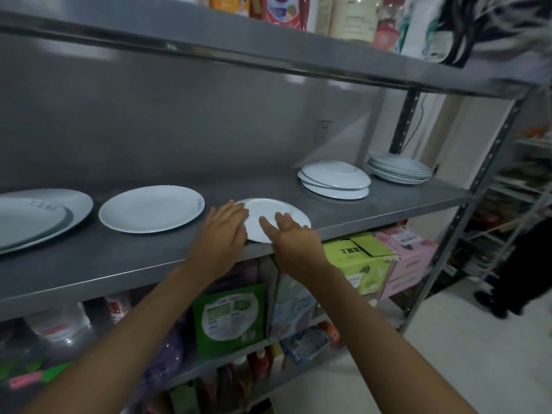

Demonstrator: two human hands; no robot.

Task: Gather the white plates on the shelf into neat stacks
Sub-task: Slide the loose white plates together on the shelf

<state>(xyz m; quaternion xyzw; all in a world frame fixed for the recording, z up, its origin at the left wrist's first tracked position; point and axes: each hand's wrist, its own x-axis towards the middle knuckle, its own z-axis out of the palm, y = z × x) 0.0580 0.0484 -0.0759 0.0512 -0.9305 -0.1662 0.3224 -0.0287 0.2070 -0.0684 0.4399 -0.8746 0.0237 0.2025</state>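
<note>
I've got both hands on one small white plate [276,215] at frame center, sitting near the front edge of the steel shelf [119,264]. Left hand [224,231] lies on the plate's left rim, fingers [236,208] straight and close together, flat on it. Right hand [294,239] comes over the near rim, fingers [265,224] straight and slightly spread, tips resting on the plate face. I can't see a thumb under the rim on either side.

Plate count on this shelf, left to right: 2 at far left, a smaller plate [27,219] lying on a big oval one [76,209]; 1 single round plate [152,209] center-left, just beside my left hand but not touching; the 1 under my hands; a stack [334,179] of approx 3, upside down and skewed, center-right; a second stack [400,170] of approx 4-5, right way up, at the far right by the upright post. Exact nos. in the stacks hard to tell.

Upper shelf [268,49] at top carries bottles and packets, blurred. Lower shelves hold a green pouch [230,318], a green box [360,258] and pink boxes [409,252], lower right.
</note>
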